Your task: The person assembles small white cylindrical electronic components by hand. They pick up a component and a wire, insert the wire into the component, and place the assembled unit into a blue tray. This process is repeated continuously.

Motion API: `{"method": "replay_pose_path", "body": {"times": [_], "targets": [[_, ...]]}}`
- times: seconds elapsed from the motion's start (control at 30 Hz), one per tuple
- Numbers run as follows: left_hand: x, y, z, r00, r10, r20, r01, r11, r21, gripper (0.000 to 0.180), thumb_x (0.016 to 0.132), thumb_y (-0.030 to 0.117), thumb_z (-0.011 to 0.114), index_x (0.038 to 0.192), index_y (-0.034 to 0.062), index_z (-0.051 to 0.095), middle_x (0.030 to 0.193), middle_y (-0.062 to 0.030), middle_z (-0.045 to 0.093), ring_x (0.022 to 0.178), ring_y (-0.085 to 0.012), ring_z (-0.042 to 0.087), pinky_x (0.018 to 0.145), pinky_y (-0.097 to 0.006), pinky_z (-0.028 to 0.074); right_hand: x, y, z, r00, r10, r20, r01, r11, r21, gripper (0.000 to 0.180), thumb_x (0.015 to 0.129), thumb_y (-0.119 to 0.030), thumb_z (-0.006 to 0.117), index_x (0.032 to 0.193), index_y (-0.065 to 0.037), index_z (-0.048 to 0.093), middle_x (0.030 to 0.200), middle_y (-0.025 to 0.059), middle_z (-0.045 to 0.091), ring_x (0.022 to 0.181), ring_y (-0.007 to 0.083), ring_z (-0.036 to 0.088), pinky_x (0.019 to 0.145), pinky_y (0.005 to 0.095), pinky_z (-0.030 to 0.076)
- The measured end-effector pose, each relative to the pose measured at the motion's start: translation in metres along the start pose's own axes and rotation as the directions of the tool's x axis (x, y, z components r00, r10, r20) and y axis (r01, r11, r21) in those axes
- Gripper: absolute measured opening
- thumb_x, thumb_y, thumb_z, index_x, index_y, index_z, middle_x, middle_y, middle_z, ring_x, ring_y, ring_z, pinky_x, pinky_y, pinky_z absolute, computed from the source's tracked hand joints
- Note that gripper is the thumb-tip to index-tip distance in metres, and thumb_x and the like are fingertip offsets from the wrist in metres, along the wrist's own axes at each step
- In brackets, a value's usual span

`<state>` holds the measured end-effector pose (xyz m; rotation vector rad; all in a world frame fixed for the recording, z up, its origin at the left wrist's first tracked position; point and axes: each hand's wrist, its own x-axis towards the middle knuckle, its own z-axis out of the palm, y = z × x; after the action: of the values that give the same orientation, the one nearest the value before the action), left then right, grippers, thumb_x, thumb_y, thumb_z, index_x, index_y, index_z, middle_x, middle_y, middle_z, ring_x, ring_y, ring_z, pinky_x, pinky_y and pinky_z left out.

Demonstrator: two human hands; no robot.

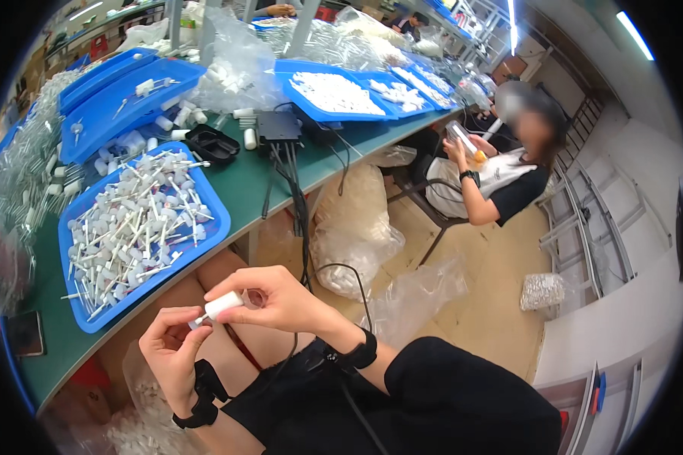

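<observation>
Above my lap, my right hand grips a white cylindrical cap between thumb and fingers. A small whitish stem piece shows at the cap's lower left end, pinched between the thumb and forefinger of my left hand. Whether the piece is inside the cap or only touching it, I cannot tell. Just beyond my hands, at the table's near edge, a blue tray is heaped with several white stick-like parts that have translucent round ends.
More blue trays of white parts line the green table. A black box trails cables over its edge. At the left lies a phone. A seated co-worker handles a clear container at the right. Plastic bags lie on the floor.
</observation>
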<state>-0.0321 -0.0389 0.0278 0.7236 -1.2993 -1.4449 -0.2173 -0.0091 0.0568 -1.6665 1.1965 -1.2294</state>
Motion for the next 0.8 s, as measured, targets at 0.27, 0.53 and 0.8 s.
{"method": "replay_pose_path", "body": {"times": [0.27, 0.53, 0.8], "targets": [[-0.005, 0.007, -0.008, 0.999, -0.015, -0.037, 0.02, 0.992, 0.122, 0.019, 0.07, -0.001, 0.069, 0.088, -0.0006, 0.066, 0.088, -0.0081, 0.064, 0.08, -0.0123, 0.06, 0.07, -0.023, 0.05, 0.005, 0.009, 0.017, 0.997, 0.05, 0.058, -0.04, 0.987, -0.154, 0.013, 0.077, -0.012, 0.065, 0.086, -0.002, 0.065, 0.069, 0.0055, 0.062, 0.058, 0.0079, 0.053, 0.053, 0.0229, 0.041], [-0.006, 0.003, -0.017, 0.997, -0.056, -0.05, 0.052, 0.996, -0.074, 0.023, 0.074, -0.003, 0.066, 0.096, -0.0035, 0.062, 0.092, -0.0098, 0.064, 0.086, -0.0146, 0.061, 0.078, -0.025, 0.05, 0.007, 0.007, 0.021, 1.0, -0.008, -0.011, 0.008, 1.0, 0.017, 0.022, 0.076, -0.01, 0.066, 0.096, -0.001, 0.063, 0.072, 0.0033, 0.06, 0.058, 0.0044, 0.049, 0.05, 0.018, 0.038], [0.008, 0.025, 0.018, 0.997, -0.053, 0.057, 0.052, 0.998, 0.024, 0.024, 0.072, -0.006, 0.066, 0.096, -0.0052, 0.062, 0.096, -0.0123, 0.064, 0.087, -0.0161, 0.062, 0.079, -0.026, 0.051, -0.005, -0.009, -0.017, 0.999, 0.028, 0.016, -0.029, 0.998, 0.055, 0.026, 0.077, -0.004, 0.064, 0.102, 0.001, 0.061, 0.088, 0.0066, 0.066, 0.075, 0.0068, 0.058, 0.061, 0.0186, 0.046]]}}
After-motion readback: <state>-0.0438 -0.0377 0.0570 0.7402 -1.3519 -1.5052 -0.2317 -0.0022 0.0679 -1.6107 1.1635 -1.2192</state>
